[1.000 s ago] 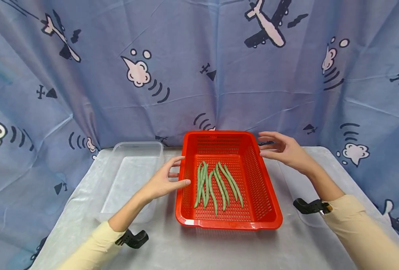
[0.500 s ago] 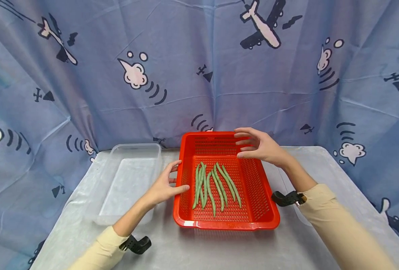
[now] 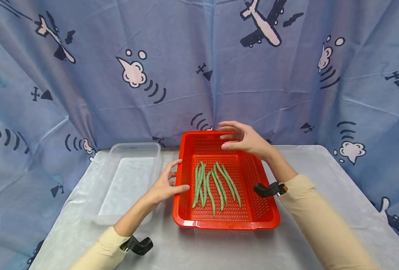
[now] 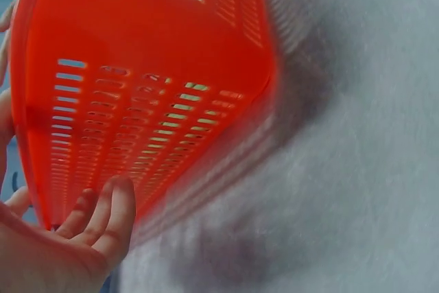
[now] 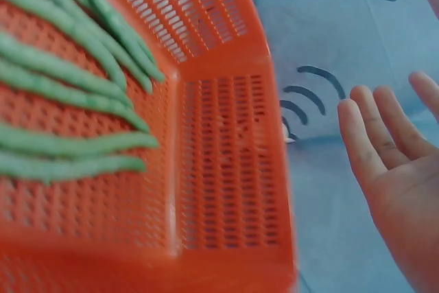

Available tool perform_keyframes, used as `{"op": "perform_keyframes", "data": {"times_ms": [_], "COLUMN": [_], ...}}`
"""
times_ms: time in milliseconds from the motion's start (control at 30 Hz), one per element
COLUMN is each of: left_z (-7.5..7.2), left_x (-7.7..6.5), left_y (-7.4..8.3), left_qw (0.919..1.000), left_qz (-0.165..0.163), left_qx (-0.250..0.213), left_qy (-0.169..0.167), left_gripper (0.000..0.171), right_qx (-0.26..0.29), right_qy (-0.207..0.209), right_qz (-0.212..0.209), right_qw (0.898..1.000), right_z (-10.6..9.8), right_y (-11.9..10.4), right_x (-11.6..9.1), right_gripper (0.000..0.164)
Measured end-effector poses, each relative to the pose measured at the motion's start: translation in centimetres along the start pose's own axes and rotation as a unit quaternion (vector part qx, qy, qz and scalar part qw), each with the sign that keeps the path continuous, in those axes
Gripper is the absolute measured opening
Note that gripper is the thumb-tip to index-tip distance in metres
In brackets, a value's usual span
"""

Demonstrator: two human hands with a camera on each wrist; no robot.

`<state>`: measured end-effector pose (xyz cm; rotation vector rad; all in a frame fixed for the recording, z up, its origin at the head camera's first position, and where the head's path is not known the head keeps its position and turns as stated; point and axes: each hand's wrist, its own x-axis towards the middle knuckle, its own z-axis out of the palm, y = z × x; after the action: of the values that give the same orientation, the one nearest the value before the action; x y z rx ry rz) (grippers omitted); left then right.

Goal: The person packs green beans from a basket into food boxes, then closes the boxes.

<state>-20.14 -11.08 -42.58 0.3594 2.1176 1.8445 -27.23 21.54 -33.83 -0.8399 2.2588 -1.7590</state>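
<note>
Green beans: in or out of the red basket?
In: the green beans lie inside the red basket, on its bottom, in both head and right wrist views.

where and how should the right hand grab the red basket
Probably midway along the right rim of the red basket, coming from the right, thumb inside and fingers outside: the open top lets a thumb hook over, and the left hand straddles the opposite rim.

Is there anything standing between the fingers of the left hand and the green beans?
Yes, the slotted side wall of the red basket: the left hand has fingers outside it, while the green beans lie inside.
</note>
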Motion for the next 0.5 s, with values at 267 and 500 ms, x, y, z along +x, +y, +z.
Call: {"op": "perform_keyframes", "data": {"times_ms": [267, 500], "left_z": [0.6, 0.7], "left_x": [-0.1, -0.2], "left_y": [-0.4, -0.6], "left_qw": [0.9997, 0.9995], "left_qz": [-0.015, -0.012], "left_qx": [-0.019, -0.028], "left_qy": [0.007, 0.011], "left_gripper": [0.092, 0.092], "right_qx": [0.018, 0.003], "right_qy": [-0.009, -0.028], "right_qz": [0.028, 0.040], "right_qw": [0.999, 0.999], "right_z": [2.5, 3.9], "right_y": [1.9, 3.3], "right_x": [1.8, 3.2], "right_gripper": [0.064, 0.061]}}
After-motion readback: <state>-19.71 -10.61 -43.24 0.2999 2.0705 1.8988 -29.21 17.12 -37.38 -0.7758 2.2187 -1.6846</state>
